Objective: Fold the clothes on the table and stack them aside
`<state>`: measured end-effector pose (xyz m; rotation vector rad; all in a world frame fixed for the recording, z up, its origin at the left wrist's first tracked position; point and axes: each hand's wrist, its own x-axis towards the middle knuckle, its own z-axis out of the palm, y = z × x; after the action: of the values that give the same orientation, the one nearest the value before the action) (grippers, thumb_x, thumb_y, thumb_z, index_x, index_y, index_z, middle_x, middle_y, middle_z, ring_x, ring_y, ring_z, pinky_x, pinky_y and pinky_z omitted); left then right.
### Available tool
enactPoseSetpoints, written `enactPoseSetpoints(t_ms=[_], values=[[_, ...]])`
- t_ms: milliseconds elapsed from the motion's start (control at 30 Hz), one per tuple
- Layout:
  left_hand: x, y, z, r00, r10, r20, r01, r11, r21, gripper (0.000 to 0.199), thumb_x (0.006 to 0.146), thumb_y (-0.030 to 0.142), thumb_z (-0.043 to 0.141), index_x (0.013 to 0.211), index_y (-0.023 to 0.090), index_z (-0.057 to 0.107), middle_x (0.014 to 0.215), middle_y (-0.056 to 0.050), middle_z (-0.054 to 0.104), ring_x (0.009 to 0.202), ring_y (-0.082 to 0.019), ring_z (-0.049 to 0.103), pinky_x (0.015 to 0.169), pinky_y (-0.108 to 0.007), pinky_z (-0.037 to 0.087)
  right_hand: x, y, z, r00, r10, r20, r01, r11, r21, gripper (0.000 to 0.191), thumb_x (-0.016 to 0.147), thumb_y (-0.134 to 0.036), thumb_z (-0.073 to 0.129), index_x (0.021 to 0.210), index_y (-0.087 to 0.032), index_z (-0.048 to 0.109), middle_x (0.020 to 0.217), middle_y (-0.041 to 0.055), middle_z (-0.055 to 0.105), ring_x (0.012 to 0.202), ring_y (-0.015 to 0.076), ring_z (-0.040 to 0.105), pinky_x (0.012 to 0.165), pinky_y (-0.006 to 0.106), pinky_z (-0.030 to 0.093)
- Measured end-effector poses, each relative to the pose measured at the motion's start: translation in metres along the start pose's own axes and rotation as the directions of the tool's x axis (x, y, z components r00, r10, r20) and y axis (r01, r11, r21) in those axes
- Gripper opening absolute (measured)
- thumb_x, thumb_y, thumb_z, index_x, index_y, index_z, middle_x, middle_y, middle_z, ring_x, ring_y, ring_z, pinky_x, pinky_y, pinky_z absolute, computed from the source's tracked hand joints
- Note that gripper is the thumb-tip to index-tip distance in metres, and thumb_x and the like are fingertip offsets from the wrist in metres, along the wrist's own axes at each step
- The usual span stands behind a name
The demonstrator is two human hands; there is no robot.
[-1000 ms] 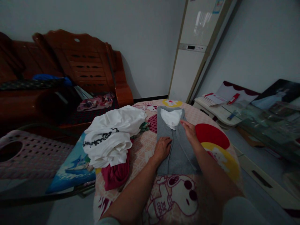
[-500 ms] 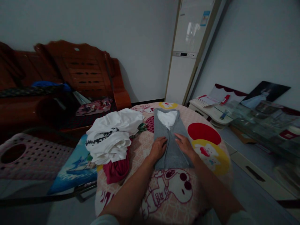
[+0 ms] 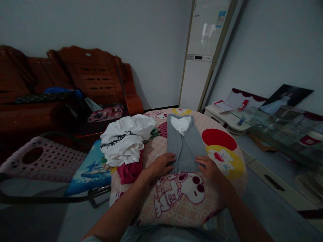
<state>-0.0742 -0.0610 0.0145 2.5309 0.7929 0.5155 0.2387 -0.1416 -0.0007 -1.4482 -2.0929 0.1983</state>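
A grey cardigan (image 3: 186, 148), folded into a neat panel, lies on the round table's patterned cloth (image 3: 176, 208). White fabric (image 3: 181, 124) fills its V-neck. At the lower left edge of the cardigan rests my left hand (image 3: 163, 164), fingers stretched over the knit. My right hand (image 3: 208, 167) touches the lower right edge, its fingers extended and slightly spread. Neither hand grips the cloth. To the left is a crumpled white T-shirt (image 3: 126, 139) with black lettering, heaped on a dark pink garment (image 3: 130, 172).
A pink woven-plastic chair (image 3: 50, 161) with a blue cushion (image 3: 91, 169) stands at the left. Behind it is a carved wooden sofa (image 3: 93, 79) with cloths on the seat. A glass shelf (image 3: 272, 134) runs along the right, and a tall white air conditioner (image 3: 195, 77) stands in the corner.
Both hands have moved down toward me and apart, from the middle of the cardigan to its lower corners. The camera view has shifted slightly.
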Motion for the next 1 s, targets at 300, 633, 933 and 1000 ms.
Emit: enactPoseSetpoints(t_ms=[300, 633, 933, 1000], values=[[-0.015, 0.021, 0.016, 0.995, -0.005, 0.101, -0.009, 0.991, 0.134, 0.074, 0.07, 0.01, 0.055, 0.143, 0.008, 0.044, 0.152, -0.019, 0.04, 0.144, -0.029, 0.032, 0.118, -0.046, 0.032, -0.009, -0.015, 0.008, 0.99, -0.026, 0.136, 0.057, 0.97, -0.236, 0.053, 0.079, -0.019, 0.061, 0.133, -0.018, 0.059, 0.14, 0.0149, 0.056, 0.129, 0.0285, 0.05, 0.108, 0.049, 0.041], [-0.009, 0.015, 0.022, 0.999, 0.032, 0.02, -0.035, 0.984, 0.177, 0.07, 0.07, -0.001, 0.047, 0.139, 0.013, 0.05, 0.146, -0.014, 0.051, 0.139, -0.023, 0.043, 0.115, -0.041, 0.037, 0.0, -0.021, 0.017, 0.999, -0.041, 0.02, 0.045, 0.958, -0.282, 0.049, 0.08, -0.005, 0.046, 0.124, -0.015, 0.064, 0.126, 0.0131, 0.065, 0.114, 0.0252, 0.059, 0.101, 0.045, 0.048], [0.001, 0.001, 0.016, 0.996, 0.088, -0.02, -0.087, 0.994, 0.065, 0.069, 0.066, 0.0, 0.052, 0.132, 0.018, 0.059, 0.143, -0.012, 0.054, 0.134, -0.022, 0.049, 0.113, -0.044, 0.038, -0.001, -0.006, 0.02, 0.991, 0.012, -0.135, -0.035, 0.985, -0.171, 0.06, 0.076, -0.003, 0.042, 0.13, -0.021, 0.06, 0.123, 0.0096, 0.066, 0.117, 0.0243, 0.058, 0.103, 0.045, 0.048], [0.004, 0.003, 0.013, 0.996, 0.093, -0.013, -0.092, 0.995, 0.049, 0.062, 0.071, 0.003, 0.055, 0.131, 0.019, 0.059, 0.141, -0.011, 0.056, 0.133, -0.022, 0.05, 0.115, -0.045, 0.035, -0.001, -0.003, 0.021, 0.989, 0.013, -0.15, -0.035, 0.988, -0.148, 0.056, 0.077, -0.006, 0.044, 0.127, -0.022, 0.063, 0.123, 0.0096, 0.067, 0.118, 0.0245, 0.058, 0.105, 0.047, 0.046]])
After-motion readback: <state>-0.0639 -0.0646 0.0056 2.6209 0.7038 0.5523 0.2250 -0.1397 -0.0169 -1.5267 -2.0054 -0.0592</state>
